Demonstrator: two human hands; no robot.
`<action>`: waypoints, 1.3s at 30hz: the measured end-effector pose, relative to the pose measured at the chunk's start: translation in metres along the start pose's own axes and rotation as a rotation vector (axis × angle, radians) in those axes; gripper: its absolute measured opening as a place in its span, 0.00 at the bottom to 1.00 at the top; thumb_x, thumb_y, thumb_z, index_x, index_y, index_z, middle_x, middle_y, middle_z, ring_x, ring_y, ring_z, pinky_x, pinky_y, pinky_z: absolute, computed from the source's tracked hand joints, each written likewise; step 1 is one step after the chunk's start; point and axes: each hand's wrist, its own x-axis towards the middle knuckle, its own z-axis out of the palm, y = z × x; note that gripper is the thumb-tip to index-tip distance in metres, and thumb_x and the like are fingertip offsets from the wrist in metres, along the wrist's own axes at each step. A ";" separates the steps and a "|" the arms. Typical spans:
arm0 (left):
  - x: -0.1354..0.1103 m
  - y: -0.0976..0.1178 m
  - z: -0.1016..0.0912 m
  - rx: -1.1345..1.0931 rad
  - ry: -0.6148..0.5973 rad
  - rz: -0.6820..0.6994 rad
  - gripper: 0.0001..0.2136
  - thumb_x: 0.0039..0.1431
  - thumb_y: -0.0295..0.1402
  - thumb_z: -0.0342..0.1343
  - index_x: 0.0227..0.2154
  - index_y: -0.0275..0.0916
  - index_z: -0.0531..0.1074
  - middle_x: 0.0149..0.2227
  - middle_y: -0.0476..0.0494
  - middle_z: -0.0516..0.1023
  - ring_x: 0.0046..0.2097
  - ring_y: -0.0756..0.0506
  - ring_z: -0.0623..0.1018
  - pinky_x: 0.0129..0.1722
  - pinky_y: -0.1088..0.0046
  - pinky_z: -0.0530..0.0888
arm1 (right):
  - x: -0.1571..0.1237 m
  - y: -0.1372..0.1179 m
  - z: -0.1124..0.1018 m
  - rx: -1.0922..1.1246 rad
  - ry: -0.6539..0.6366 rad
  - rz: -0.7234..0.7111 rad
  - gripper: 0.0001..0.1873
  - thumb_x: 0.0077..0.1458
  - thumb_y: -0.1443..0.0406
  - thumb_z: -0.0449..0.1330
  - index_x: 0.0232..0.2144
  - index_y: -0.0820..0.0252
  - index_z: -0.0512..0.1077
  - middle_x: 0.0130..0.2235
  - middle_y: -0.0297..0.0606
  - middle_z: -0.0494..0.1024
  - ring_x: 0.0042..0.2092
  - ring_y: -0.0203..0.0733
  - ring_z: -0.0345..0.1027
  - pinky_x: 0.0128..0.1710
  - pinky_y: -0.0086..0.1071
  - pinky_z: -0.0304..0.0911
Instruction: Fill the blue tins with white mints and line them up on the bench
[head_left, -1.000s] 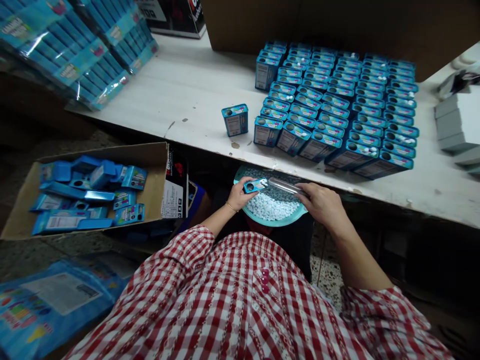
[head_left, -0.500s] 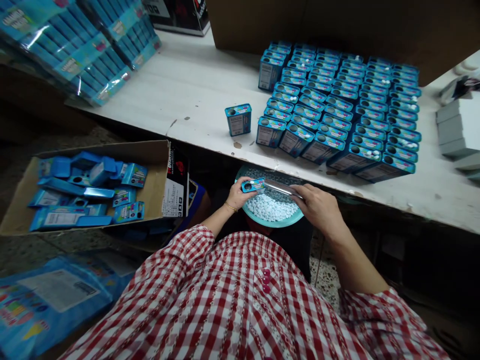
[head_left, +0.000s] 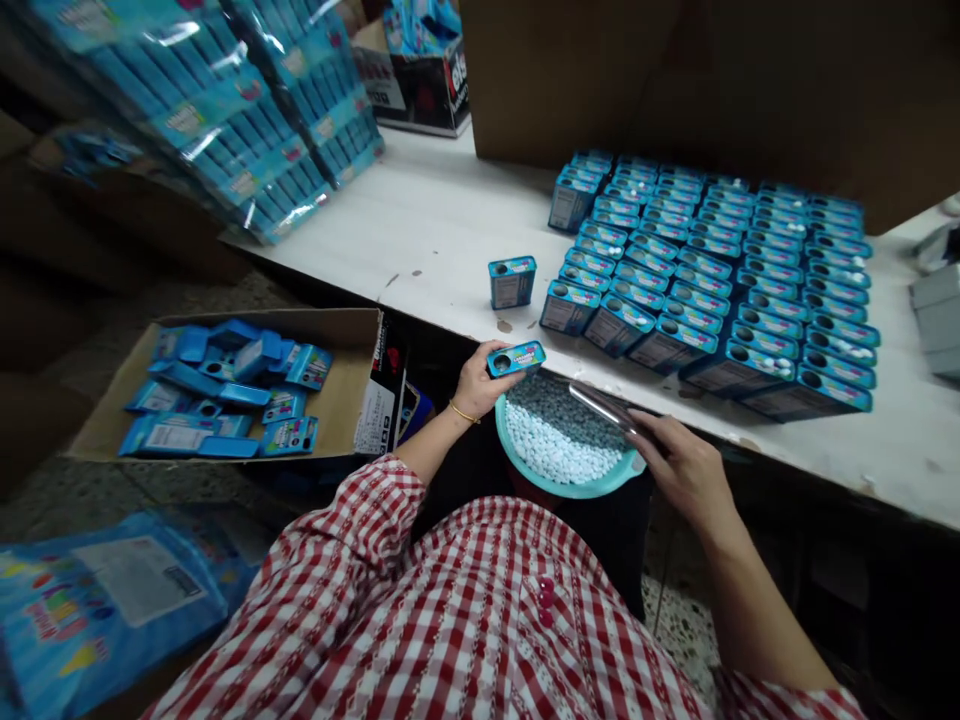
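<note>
My left hand is closed round a small blue box with a round hole in its top, held just above the left rim of a teal bowl. The bowl is full of small pale blue-white tablets. My right hand grips a clear tube that slants over the bowl's right side, apart from the box. One blue box stands alone on the white table. Beside it stand several rows of like boxes.
A cardboard box at my left holds several flat blue cartons. Shrink-wrapped packs of blue boxes lie on the table's far left. A brown carton wall stands behind the rows. A blue bag lies on the floor.
The tube's tip was at the hole of the box; now my right hand has drawn the tube back to the right and my left hand has lifted the box toward the table.
</note>
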 end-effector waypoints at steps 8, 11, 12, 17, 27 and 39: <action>0.096 -0.028 -0.011 0.283 -0.009 0.027 0.29 0.36 0.35 0.68 0.44 0.36 0.67 0.45 0.39 0.69 0.48 0.41 0.71 0.50 0.63 0.68 | -0.031 0.017 0.026 0.160 -0.050 0.110 0.17 0.57 0.57 0.53 0.45 0.57 0.71 0.43 0.39 0.77 0.42 0.40 0.72 0.44 0.32 0.66; 0.104 -0.027 -0.017 0.490 -0.017 0.114 0.41 0.31 0.37 0.70 0.53 0.41 0.61 0.57 0.35 0.58 0.58 0.34 0.61 0.57 0.54 0.61 | -0.040 0.019 0.031 0.202 -0.049 0.146 0.17 0.57 0.58 0.53 0.46 0.58 0.71 0.44 0.39 0.77 0.43 0.40 0.72 0.44 0.32 0.66; 0.106 -0.025 -0.019 0.532 -0.079 0.141 0.44 0.30 0.35 0.70 0.55 0.42 0.59 0.59 0.36 0.54 0.60 0.33 0.58 0.58 0.54 0.59 | -0.042 0.020 0.033 0.209 -0.053 0.157 0.17 0.57 0.58 0.53 0.46 0.58 0.71 0.44 0.38 0.77 0.43 0.40 0.72 0.45 0.32 0.66; 0.131 -0.024 -0.022 0.616 -0.401 0.167 0.34 0.39 0.25 0.63 0.54 0.44 0.63 0.62 0.41 0.51 0.59 0.36 0.63 0.58 0.62 0.63 | -0.049 0.025 0.042 0.220 -0.061 0.194 0.17 0.56 0.57 0.53 0.45 0.56 0.72 0.44 0.38 0.78 0.44 0.42 0.72 0.45 0.34 0.67; 0.245 -0.047 0.029 0.642 -0.301 0.224 0.28 0.40 0.18 0.55 0.49 0.39 0.67 0.53 0.41 0.65 0.55 0.41 0.68 0.55 0.65 0.67 | -0.060 0.027 0.050 0.248 -0.014 0.236 0.16 0.56 0.58 0.53 0.45 0.56 0.72 0.44 0.39 0.77 0.44 0.41 0.72 0.46 0.31 0.67; 0.247 -0.055 0.058 0.384 -0.132 0.208 0.38 0.45 0.26 0.60 0.60 0.41 0.52 0.66 0.39 0.39 0.64 0.36 0.53 0.59 0.57 0.62 | -0.052 0.030 0.058 0.241 -0.036 0.228 0.17 0.56 0.57 0.53 0.43 0.56 0.73 0.43 0.39 0.78 0.43 0.43 0.73 0.44 0.33 0.69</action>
